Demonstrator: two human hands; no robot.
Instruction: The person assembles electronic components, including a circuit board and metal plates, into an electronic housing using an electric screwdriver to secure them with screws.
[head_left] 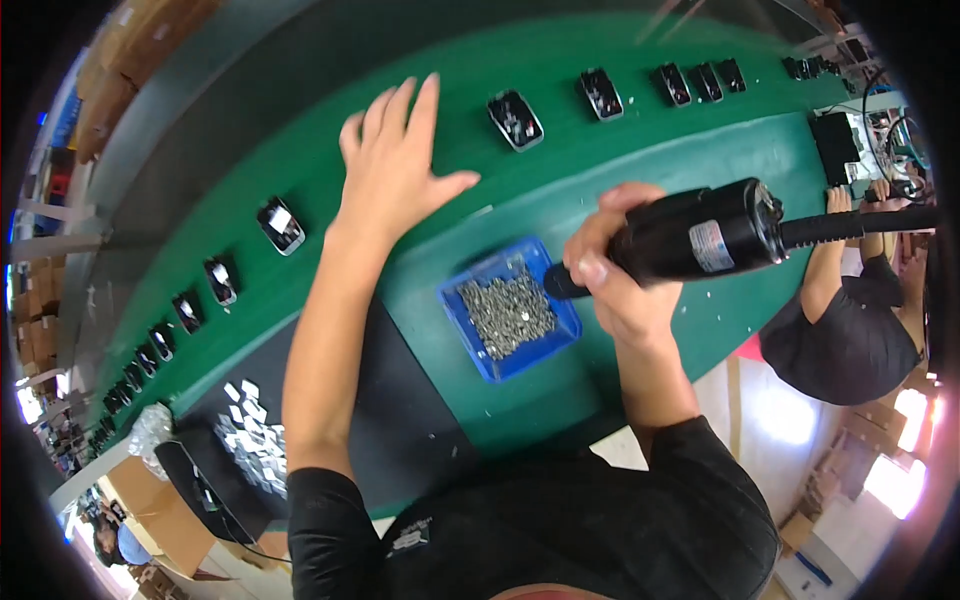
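My right hand (628, 270) is wrapped round a black power screwdriver (690, 238), its cable end toward the right. The screwdriver's nose is over the right edge of a blue tray (470, 343) filled with small metal screws (505, 310); its tip is too dark to make out. Above the green belt my left hand (392, 165) is stretched out, fingers spread and nothing in it. Nearest to it are a small black housing with parts inside (515, 120) on its right and another housing with a white piece (281, 225) on its lower left.
More small housings (221, 281) stand in a row along the green belt (560, 160). White pieces (255, 440) lie scattered on a black mat (395, 400) at the left. A co-worker (845, 320) sits at the right, beside cables. A thick cable (860, 225) runs right from the screwdriver.
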